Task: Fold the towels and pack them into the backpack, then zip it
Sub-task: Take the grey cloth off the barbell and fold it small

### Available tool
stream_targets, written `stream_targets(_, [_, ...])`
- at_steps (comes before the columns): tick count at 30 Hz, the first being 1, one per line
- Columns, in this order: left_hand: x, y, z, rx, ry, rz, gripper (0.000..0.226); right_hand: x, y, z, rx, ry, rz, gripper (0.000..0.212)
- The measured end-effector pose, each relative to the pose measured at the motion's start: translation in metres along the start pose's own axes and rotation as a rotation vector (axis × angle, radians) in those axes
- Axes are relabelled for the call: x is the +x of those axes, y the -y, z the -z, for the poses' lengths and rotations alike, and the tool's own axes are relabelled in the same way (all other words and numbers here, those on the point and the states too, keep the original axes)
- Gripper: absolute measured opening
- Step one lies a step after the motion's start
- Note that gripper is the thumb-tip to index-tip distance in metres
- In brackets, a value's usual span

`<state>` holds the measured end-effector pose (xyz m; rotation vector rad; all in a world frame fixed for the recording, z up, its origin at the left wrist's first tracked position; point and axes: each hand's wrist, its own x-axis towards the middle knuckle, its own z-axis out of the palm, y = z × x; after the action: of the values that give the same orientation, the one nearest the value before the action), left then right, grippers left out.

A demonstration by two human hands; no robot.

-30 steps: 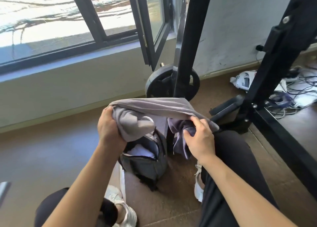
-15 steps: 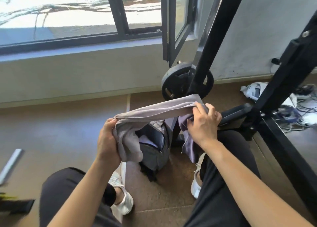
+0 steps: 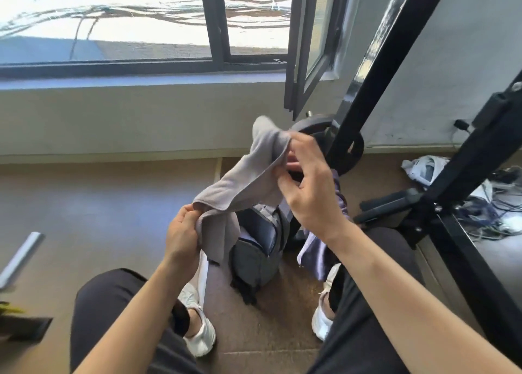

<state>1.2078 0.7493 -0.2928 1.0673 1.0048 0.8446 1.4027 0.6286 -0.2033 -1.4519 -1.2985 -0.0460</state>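
A grey towel [image 3: 248, 176] hangs in the air between my hands, stretched slantwise. My left hand [image 3: 182, 234] grips its lower end, which droops beside the backpack. My right hand [image 3: 308, 187] pinches the upper end, held higher and farther out. Below the towel, a grey backpack [image 3: 254, 260] stands upright on the floor between my feet, its top unzipped; its inside is mostly hidden by the towel. A lilac cloth [image 3: 319, 249] hangs under my right wrist over my right knee.
A black metal rack frame [image 3: 440, 193] with a weight plate [image 3: 353, 147] stands close on the right. Cables and a white object [image 3: 423, 170] lie on the floor beyond it. A window and low wall face me. A metal bar [image 3: 21, 253] lies at left.
My right hand has lifted its end of the towel up and forward, while my left hand stayed low, so the towel now slants steeply. The view has tilted slightly.
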Motion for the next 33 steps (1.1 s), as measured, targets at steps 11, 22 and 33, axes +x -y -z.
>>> stream_targets(11, [0.003, 0.071, 0.034, 0.536, 0.092, 0.126, 0.028, -0.107, -0.068, -0.035, 0.16, 0.314, -0.687, 0.013])
stream_targets(22, [0.005, 0.091, 0.051, 1.131, 0.153, 0.045, 0.012, -0.107, -0.096, -0.012, 0.007, 0.229, -0.749, 0.047])
stream_targets(33, [0.023, 0.095, 0.07, 0.735, -0.117, 0.036, 0.018, -0.113, -0.101, -0.023, 0.071, 0.35, -0.924, 0.058])
